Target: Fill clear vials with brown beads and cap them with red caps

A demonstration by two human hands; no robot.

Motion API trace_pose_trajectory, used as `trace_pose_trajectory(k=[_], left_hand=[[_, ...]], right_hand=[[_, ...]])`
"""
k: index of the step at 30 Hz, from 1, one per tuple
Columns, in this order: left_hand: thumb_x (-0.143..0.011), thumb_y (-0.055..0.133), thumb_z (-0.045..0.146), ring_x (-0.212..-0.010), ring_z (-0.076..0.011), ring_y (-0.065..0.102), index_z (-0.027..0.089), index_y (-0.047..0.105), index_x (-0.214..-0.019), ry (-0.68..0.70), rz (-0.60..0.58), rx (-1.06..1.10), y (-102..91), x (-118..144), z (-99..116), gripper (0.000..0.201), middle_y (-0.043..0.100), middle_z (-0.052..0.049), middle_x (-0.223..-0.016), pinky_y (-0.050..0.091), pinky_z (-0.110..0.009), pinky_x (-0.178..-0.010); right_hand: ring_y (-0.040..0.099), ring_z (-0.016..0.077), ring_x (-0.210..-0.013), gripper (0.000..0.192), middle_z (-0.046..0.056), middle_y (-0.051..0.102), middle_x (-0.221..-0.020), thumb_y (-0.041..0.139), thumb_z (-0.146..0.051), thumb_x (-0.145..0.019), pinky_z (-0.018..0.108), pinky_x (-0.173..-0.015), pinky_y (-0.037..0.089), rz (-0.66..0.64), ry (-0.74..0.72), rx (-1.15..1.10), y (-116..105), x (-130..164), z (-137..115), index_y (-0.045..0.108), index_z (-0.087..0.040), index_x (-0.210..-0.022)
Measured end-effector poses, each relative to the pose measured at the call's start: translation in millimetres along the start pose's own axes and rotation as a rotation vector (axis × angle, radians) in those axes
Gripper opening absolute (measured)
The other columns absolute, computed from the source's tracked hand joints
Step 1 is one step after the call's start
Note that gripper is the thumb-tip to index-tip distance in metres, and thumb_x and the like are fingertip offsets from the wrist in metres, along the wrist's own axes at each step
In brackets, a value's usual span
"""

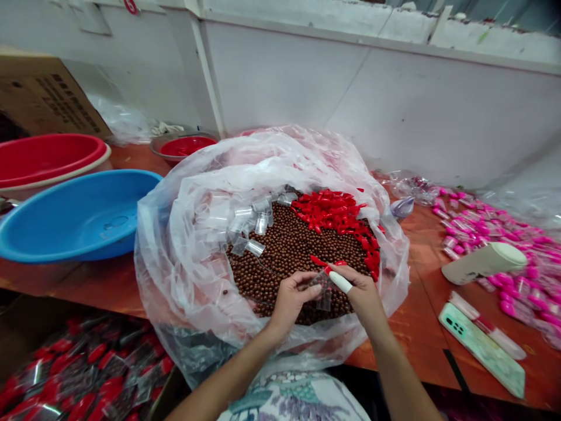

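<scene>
My left hand (291, 298) is closed, its thumb and fingers pinching a small clear plastic case (325, 297). My right hand (358, 287) meets it from the other side, with a white cover (340, 282) over one finger. Between the right fingers is a small red plastic piece (319, 261), touching or very near the case's upper end. Both hands are over a heap of round brown beads (284, 251) in a big translucent plastic bag (184, 245). On the beads lie several clear plastic cases (243, 219) at left and a pile of red plastic pieces (326, 209) behind.
A blue basin (79, 216) and red basin (48, 158) stand left, near a cardboard box (48, 96). Below left are filled red-capped packs (96, 368). On the right lie a pale bottle (480, 264), a phone (482, 348) and many pink-capped pieces (512, 240).
</scene>
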State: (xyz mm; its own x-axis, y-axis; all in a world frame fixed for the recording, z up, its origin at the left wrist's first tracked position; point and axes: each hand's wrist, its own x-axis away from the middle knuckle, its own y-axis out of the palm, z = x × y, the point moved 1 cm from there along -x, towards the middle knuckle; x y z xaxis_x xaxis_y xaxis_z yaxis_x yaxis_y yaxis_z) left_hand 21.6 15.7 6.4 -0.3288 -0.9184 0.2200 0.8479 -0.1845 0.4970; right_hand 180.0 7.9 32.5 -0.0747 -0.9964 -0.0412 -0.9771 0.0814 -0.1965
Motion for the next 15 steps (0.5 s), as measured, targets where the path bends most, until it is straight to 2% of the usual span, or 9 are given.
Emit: trace_pose_trajectory(k=[4, 8, 11, 15], left_hand=[[-0.065, 0.072, 0.021, -0.076, -0.0169, 0.062, 0.012, 0.066, -0.095, -0.024, 0.011, 0.029, 0.5, -0.3, 3.6, 0.032, 0.067, -0.006, -0.087, 0.053, -0.030, -0.069], [-0.065, 0.072, 0.022, -0.073, -0.0154, 0.060, 0.011, 0.066, -0.093, -0.054, 0.009, 0.049, 3.1, 0.7, 8.3, 0.031, 0.066, -0.007, -0.085, 0.053, -0.030, -0.066], [-0.064, 0.072, 0.022, -0.074, -0.0158, 0.060, 0.010, 0.067, -0.092, -0.087, -0.004, 0.091, 4.7, 0.9, 6.4, 0.031, 0.066, -0.008, -0.086, 0.053, -0.031, -0.067], [-0.063, 0.072, 0.021, -0.074, -0.0173, 0.061, 0.011, 0.067, -0.094, -0.133, -0.086, 0.189, 5.4, 0.1, -5.1, 0.033, 0.065, -0.008, -0.088, 0.052, -0.035, -0.071]], right_hand=[[0.054, 0.0238, -0.106, 0.031, 0.004, 0.061, -0.114, 0.061, -0.038, -0.076, 0.043, -0.088, 0.046, -0.074, 0.067, -0.092, -2.2, 0.4, 2.4, 0.065, -0.029, -0.105], [0.058, 0.0233, -0.098, 0.032, 0.005, 0.062, -0.112, 0.062, -0.037, -0.074, 0.042, -0.080, 0.051, -0.126, 0.191, -0.236, -7.5, -2.5, 4.0, 0.066, -0.026, -0.104], [0.058, 0.0220, -0.100, 0.029, 0.005, 0.062, -0.109, 0.056, -0.026, -0.078, 0.042, -0.084, 0.049, -0.108, 0.062, -0.045, -6.9, -0.5, -7.8, 0.065, -0.026, -0.105], [0.054, 0.0187, -0.103, 0.051, 0.004, 0.060, -0.110, 0.044, -0.004, -0.073, 0.038, -0.092, 0.043, -0.146, -0.229, 0.418, -0.4, 6.9, -29.6, 0.058, -0.028, -0.115]])
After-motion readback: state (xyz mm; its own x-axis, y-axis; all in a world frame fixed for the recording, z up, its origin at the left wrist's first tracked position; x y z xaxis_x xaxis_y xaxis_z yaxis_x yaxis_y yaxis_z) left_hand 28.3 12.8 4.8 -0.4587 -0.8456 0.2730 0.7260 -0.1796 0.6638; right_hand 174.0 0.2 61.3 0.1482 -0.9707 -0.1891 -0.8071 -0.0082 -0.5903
